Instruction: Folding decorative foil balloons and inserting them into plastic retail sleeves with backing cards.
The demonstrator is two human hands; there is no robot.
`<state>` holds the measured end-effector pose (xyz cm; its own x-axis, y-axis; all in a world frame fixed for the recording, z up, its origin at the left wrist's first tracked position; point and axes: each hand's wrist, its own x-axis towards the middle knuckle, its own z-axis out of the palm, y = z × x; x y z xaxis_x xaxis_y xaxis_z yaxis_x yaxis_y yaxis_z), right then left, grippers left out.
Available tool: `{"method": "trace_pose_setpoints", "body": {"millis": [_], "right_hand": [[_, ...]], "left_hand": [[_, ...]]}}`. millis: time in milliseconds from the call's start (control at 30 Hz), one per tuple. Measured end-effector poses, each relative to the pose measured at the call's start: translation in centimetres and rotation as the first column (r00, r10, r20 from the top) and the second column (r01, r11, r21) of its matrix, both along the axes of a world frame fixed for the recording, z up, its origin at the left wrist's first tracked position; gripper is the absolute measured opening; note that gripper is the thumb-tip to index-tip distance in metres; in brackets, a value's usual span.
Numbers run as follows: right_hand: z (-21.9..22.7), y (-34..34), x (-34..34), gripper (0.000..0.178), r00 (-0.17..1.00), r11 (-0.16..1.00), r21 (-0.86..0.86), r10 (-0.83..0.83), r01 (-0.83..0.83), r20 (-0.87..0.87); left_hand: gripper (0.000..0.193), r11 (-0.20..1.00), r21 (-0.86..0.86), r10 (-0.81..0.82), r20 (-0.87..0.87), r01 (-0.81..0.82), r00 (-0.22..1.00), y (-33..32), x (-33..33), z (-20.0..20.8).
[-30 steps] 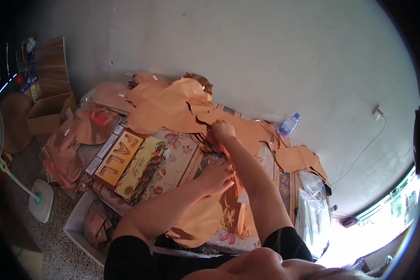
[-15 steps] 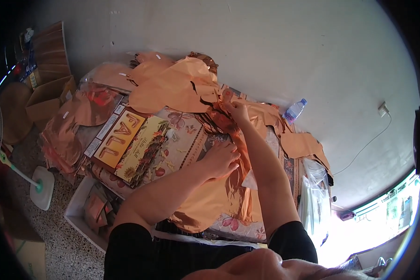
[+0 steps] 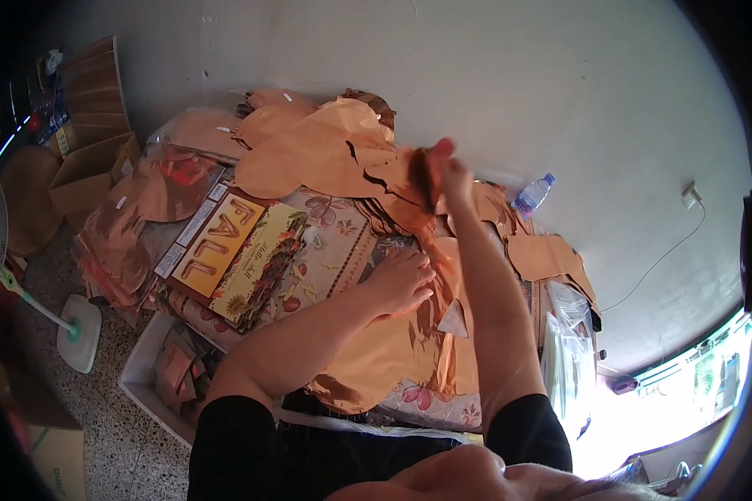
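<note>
My left hand [image 3: 401,280] lies low over a flat copper-coloured foil balloon [image 3: 363,367] near the table's front, its fingers loosely bent and pressing on the foil. Farther off, my right hand [image 3: 454,178] is raised and smeared by motion. A dark, shiny fold of copper foil [image 3: 424,179] is pinched in it. Crumpled foil runs from that fold down past my left fingertips. Just left of the right hand spreads a large pile of flat foil balloons [image 3: 301,154] with several dark slits. A small whitish triangular piece [image 3: 453,321] lies on the foil between my forearms.
Printed card packs [image 3: 234,259] are stacked on the flowered tablecloth [image 3: 330,250]. Bagged foil [image 3: 117,242] covers the left side. A plastic bottle [image 3: 533,196] stands by the wall; clear bags [image 3: 564,359] hang at right. Below are an open box [image 3: 146,376], a carton [image 3: 92,179] and a fan [image 3: 79,334].
My right hand has risen and moved slightly right, away from me, lifting a fold of foil. The left hand stays almost where it was.
</note>
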<state>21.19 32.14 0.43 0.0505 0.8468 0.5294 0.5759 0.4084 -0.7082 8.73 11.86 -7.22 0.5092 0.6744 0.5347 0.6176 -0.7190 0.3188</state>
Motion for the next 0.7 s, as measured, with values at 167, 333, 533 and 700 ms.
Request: {"method": "trace_pose_setpoints", "body": {"millis": [167,333,533,700], "right_hand": [[4.8,-0.3,4.1,0.026,0.996,0.974,0.225,0.042,-0.023,-0.078],[6.5,0.5,5.8,0.017,0.967,0.979,0.009,0.204,-0.205,-0.150],[6.3,-1.8,6.2,0.014,0.929,0.944,-0.173,0.311,-0.280,0.200],[11.2,0.1,13.5,0.017,0.823,0.981,0.192,-0.137,0.035,0.552]], "left_hand": [[0.035,0.998,-0.043,-0.042,0.011,0.042,0.999,-0.2,0.3,0.1],[0.034,0.999,-0.010,-0.031,0.016,0.031,0.999,0.6,0.1,-0.2],[0.034,0.999,-0.010,-0.044,0.041,0.044,0.998,1.0,-0.1,-0.8],[0.035,0.996,-0.007,-0.087,0.049,0.088,0.995,0.9,0.4,-0.5]]}}
